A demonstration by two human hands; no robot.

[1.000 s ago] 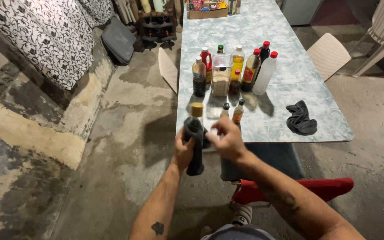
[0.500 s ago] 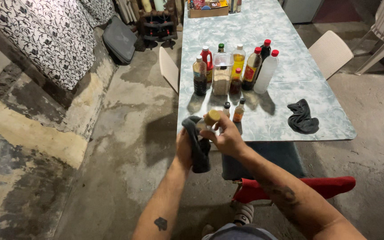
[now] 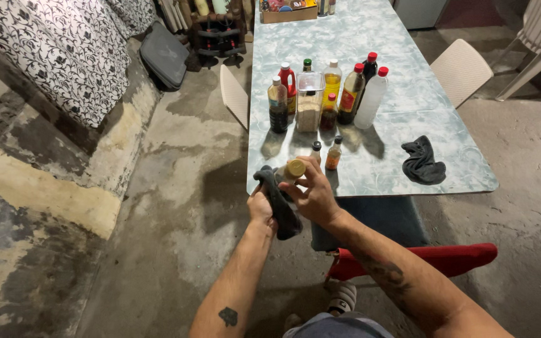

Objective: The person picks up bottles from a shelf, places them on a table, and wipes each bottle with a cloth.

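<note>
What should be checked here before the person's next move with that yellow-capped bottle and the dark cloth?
1. Right hand has a firm hold on the yellow-capped bottle: ok, fingers wrapped around it.
2. Left hand holds the dark cloth against the bottle: ok.
3. Yellow cap seated on the bottle: ok; how tight, cannot tell.
4. Bottle is over the table: not ok, it is held tilted at the near edge.
5. Two small bottles nearby stand upright: ok.
6. Second dark cloth lies apart from the bottles: ok.
</note>
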